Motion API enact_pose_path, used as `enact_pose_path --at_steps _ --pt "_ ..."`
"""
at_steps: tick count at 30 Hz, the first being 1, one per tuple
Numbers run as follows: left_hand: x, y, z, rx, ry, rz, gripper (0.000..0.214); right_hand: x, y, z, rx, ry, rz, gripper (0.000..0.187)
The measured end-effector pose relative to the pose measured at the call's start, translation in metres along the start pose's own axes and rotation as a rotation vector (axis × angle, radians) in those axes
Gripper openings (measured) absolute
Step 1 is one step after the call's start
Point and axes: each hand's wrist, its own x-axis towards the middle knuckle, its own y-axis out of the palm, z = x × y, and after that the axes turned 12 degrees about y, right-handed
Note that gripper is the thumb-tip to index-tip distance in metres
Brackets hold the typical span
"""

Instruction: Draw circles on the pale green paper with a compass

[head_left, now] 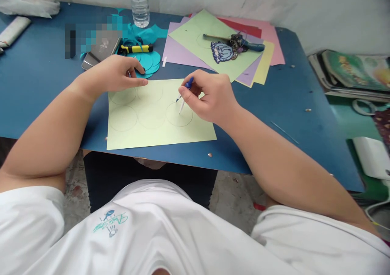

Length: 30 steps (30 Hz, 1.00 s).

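Note:
A pale yellow-green sheet of paper (146, 139) lies on the blue table in front of me, with several pencilled circles on it. My right hand (207, 94) pinches the top of a blue and white drawing compass (188, 84) over the sheet's right part. Its two legs point down at the rightmost lower circle. Across the sheet's upper left edge rests my left hand (123, 74), fingers apart and holding nothing. Beyond its fingertips are several cut turquoise paper circles (152, 61) and a yellow and black utility knife (140, 48).
A water bottle (140, 7) stands at the back near turquoise scraps. Coloured sheets (210, 21) are stacked behind my right hand, with keys and a character charm (222, 52) on top. A dark flat device (102, 49) sits left. Magazines (353, 70) and a white adapter (371, 157) lie right.

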Motion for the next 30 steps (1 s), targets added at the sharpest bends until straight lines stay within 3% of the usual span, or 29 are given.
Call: enact_pose_path --at_steps 3,11,16,19,22,26,30 --pt "0.000 0.001 0.000 0.055 -0.010 0.025 0.078 0.000 -0.002 0.000 0.006 0.018 0.036 0.047" --pt "0.008 0.003 0.019 0.105 0.029 0.075 0.041 -0.001 0.000 -0.003 0.045 0.049 0.075 0.028" --pt "0.009 0.002 0.026 0.065 -0.005 0.076 0.044 0.003 0.003 -0.013 0.097 0.240 0.195 0.043" --pt "0.009 0.003 0.031 0.060 0.012 0.062 0.043 0.008 0.005 -0.011 0.191 0.381 0.332 0.026" --pt "0.010 0.005 0.035 0.049 0.030 0.064 0.042 0.014 0.003 -0.004 0.284 0.519 0.414 0.021" --pt "0.011 0.005 0.035 0.037 0.039 0.066 0.040 0.017 0.000 0.001 0.323 0.629 0.397 0.021" --pt "0.007 0.002 0.025 0.034 0.037 0.061 0.039 0.014 0.008 -0.010 0.365 0.546 0.360 0.021"
